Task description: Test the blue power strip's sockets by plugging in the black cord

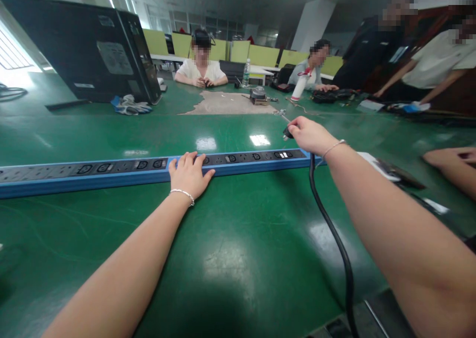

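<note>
A long blue power strip (230, 162) with a row of black sockets lies across the green table (223, 248). My left hand (190, 174) rests on the strip near its middle, palm down, with the fingers spread and nothing held. Beyond the strip's right part, my right hand (310, 133) is closed on a black plug (287, 132), whose metal prongs face left. A thick black cable (336, 234) hangs below this hand, curves over the table and runs off the bottom edge.
A black computer case (107, 55) stands at the back left beside grey-blue gloves (132, 105). Further back are a clear bottle (247, 72), a red-and-white bottle (299, 86) and several seated or standing people. Another person's hand (451, 158) is at the right edge.
</note>
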A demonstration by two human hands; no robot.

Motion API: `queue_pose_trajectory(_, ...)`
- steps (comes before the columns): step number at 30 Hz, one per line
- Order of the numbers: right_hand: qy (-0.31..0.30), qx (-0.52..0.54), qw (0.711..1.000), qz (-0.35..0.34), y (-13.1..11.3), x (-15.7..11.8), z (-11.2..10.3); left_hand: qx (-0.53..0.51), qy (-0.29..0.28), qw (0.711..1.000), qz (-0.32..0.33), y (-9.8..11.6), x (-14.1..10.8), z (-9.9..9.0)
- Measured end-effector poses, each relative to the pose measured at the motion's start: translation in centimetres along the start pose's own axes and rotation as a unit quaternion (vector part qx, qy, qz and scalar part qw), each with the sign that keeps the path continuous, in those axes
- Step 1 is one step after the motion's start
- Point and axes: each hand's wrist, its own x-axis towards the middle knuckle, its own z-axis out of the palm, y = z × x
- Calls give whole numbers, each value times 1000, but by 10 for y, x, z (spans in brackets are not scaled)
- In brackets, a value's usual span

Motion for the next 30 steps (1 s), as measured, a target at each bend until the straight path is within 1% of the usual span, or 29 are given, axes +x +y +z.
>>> queue_pose_trajectory(2,-38,-17,998,41,23,7,-5,-3,0,1000,1,0,0,0)
queue_pose_trajectory(4,-67,-39,994,76,45,9,-1,-6,3,1000,5,-1,0,1)
queue_pose_trajectory(6,-82,-53,992,81,61,7,9,-6,8,1000,8,-1,0,2)
queue_pose_trajectory(9,-85,-60,991,82,74,3,27,-3,13,1000,9,-2,0,2)
queue_pose_trajectory(12,-91,-62,990,86,79,3,40,0,8,1000,8,-2,0,3)
queue_pose_trajectory(15,-85,-64,990,88,81,5,47,3,8,1000,9,-2,0,3)
queue_pose_trajectory(18,-81,-64,991,84,83,9,50,3,9,1000,9,-2,1,2)
queue_pose_trajectory(24,-103,-68,989,82,90,19,55,5,6,1000,7,0,0,1)
queue_pose_trajectory(30,-106,-66,989,73,92,22,55,11,7,1000,9,-1,0,2)
